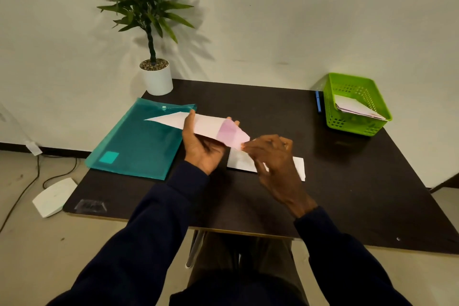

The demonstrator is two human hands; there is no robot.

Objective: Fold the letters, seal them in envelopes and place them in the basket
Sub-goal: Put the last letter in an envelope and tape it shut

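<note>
My left hand (201, 146) grips a white envelope (198, 124) from below, holding it above the dark table, its flap pointing left over the folder. A folded pink letter (232, 133) sticks out of the envelope's right end. My right hand (270, 154) pinches the pink letter's right corner with its fingertips. More white paper (242, 160) lies flat on the table under my right hand. The green basket (335, 117) stands at the table's far right corner with several sealed envelopes (355, 107) inside.
A teal plastic folder (139, 141) lies on the left of the table (347, 181). A potted plant (155, 74) stands at the back left corner. A blue pen (318, 102) lies left of the basket. A white device (53, 196) and cables lie on the floor.
</note>
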